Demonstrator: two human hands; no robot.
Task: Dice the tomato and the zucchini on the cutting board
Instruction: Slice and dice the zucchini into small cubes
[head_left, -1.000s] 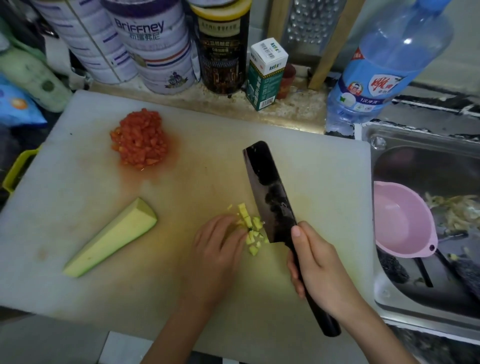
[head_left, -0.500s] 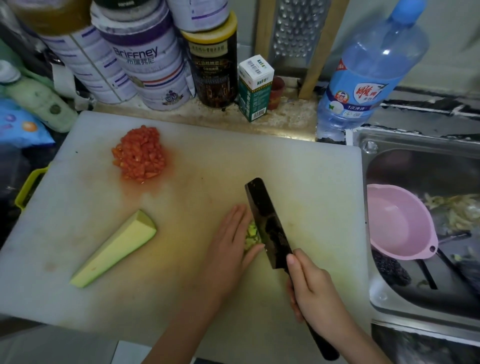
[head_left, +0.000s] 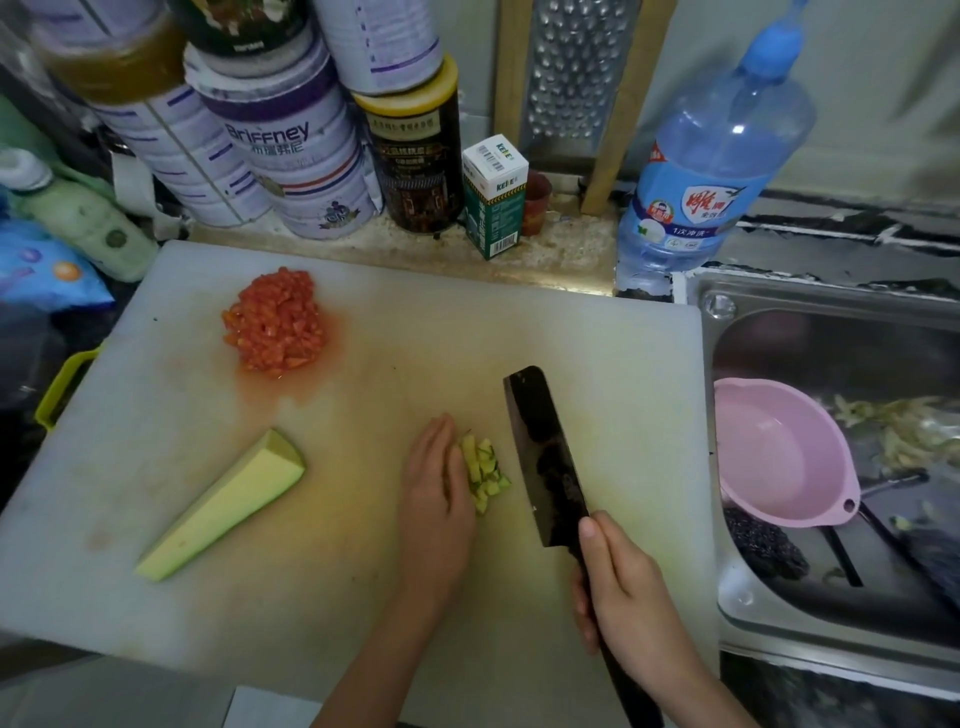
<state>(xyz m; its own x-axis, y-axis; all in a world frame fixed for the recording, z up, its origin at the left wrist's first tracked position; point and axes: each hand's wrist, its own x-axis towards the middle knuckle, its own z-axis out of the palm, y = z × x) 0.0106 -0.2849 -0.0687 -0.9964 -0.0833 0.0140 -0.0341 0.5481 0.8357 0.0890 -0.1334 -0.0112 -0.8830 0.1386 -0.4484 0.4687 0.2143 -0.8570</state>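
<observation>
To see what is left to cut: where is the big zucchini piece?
In the head view, the big zucchini piece lies on the cutting board at its near left, below the diced tomato and left of the left hand.

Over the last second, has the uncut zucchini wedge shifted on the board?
No. The zucchini wedge keeps its place on the cutting board, nearer than the diced tomato, angled the same.
</observation>
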